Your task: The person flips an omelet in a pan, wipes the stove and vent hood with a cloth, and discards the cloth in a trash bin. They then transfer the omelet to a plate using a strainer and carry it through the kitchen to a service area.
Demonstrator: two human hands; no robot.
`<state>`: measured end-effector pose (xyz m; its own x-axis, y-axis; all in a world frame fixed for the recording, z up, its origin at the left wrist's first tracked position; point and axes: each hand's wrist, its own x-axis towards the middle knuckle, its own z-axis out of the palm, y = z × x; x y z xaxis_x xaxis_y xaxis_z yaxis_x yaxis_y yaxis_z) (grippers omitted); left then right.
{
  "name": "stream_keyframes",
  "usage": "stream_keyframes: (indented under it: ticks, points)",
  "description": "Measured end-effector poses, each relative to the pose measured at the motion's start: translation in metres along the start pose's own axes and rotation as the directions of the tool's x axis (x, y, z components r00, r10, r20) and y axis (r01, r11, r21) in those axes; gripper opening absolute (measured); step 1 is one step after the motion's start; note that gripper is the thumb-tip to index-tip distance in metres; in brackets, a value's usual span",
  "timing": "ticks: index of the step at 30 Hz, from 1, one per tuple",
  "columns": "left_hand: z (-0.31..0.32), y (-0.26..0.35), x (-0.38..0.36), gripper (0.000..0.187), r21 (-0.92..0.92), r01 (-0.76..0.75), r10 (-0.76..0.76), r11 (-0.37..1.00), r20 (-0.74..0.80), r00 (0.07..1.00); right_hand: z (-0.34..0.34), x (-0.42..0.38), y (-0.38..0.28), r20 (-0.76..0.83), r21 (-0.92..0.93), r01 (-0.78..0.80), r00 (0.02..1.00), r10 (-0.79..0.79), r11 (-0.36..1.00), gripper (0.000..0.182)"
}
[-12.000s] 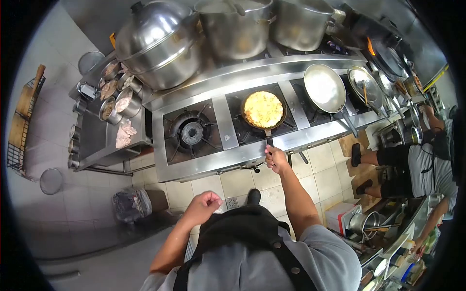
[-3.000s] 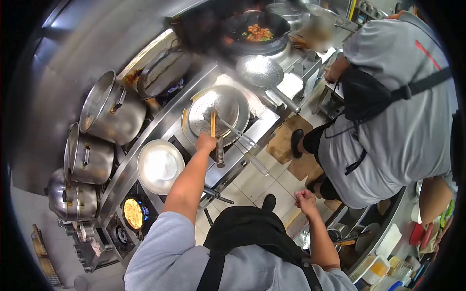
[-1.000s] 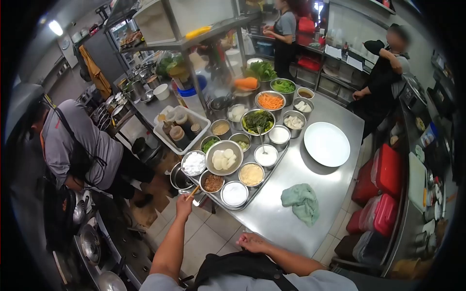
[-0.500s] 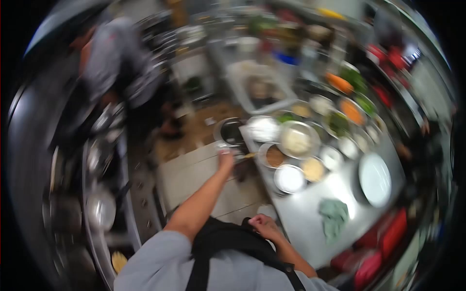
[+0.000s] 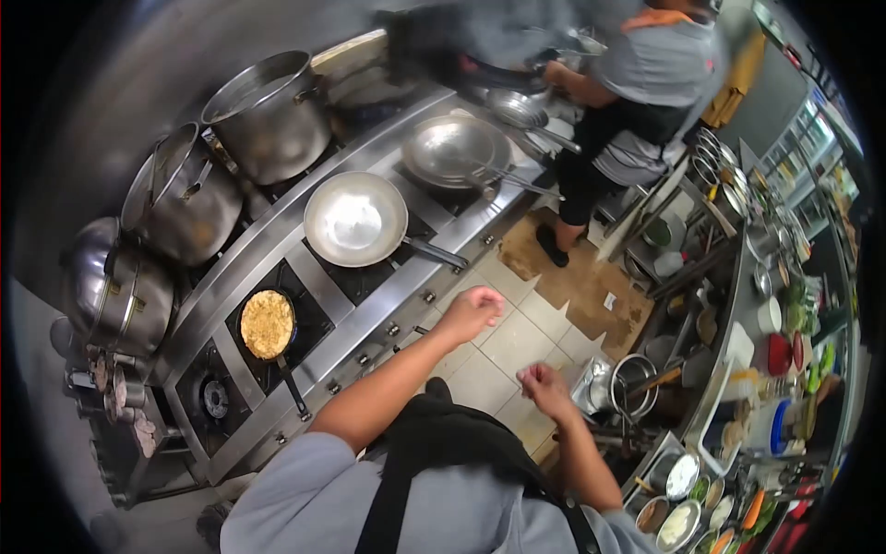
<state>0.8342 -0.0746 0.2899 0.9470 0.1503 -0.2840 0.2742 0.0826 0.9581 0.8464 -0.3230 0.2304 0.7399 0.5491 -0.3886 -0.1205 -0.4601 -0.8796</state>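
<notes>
My left hand (image 5: 472,312) is held out over the tiled floor beside the stove's front edge, its fingers loosely bent and apart, with nothing visible in them. In front of my apron, my right hand (image 5: 546,390) is curled with the fingertips drawn together; I see nothing in it. Closest to my left hand on the stove is a wide silver frying pan (image 5: 355,219) with a dark handle. A small black pan on a nearer burner holds a round golden-brown omelette or pancake (image 5: 268,325). To the right of my right hand stands a metal pot (image 5: 637,383) with utensils in it.
Large stockpots (image 5: 268,115) line the back of the stove (image 5: 318,286). Another person (image 5: 655,74) works at a smoking wok at the far end. Flattened cardboard (image 5: 591,286) covers some floor. Ingredient bowls (image 5: 678,524) sit on the counter at right.
My view has swung left from the ingredient counter to the stove. My left hand has moved away from the metal pot, and my right hand has come up from my apron.
</notes>
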Motion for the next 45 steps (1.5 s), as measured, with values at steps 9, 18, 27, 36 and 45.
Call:
stream_keyframes:
  ticks: [9, 18, 27, 36, 45]
  points:
    - [-0.1, -0.012, -0.005, 0.025, -0.176, 0.148, -0.191, 0.973, -0.268, 0.944, -0.053, 0.235, -0.195, -0.317, -0.563, 0.281, 0.794, -0.518, 0.777, 0.03]
    - [-0.102, 0.02, 0.101, 0.03, -0.239, 0.266, -0.326, 0.934, -0.26, 0.909, -0.096, 0.501, -0.199, 0.217, -0.887, 0.313, 0.931, -0.292, 0.339, 0.049]
    - [-0.088, 0.029, 0.281, 0.038, -0.637, 0.178, -0.432, 0.75, -0.268, 0.861, -0.136, 0.539, -0.179, 0.32, -0.61, 0.569, 0.814, -0.486, 0.551, 0.038]
    - [-0.094, 0.048, 0.303, 0.027, -0.736, 0.178, -0.468, 0.653, -0.208, 0.859, -0.215, 0.509, -0.198, 0.065, -0.622, 0.482, 0.818, -0.572, 0.617, 0.03]
    - [-0.102, 0.074, 0.267, 0.021, -0.638, 0.099, -0.385, 0.763, -0.326, 0.863, -0.201, 0.51, -0.169, 0.007, -0.517, 0.475, 0.834, -0.552, 0.712, 0.029]
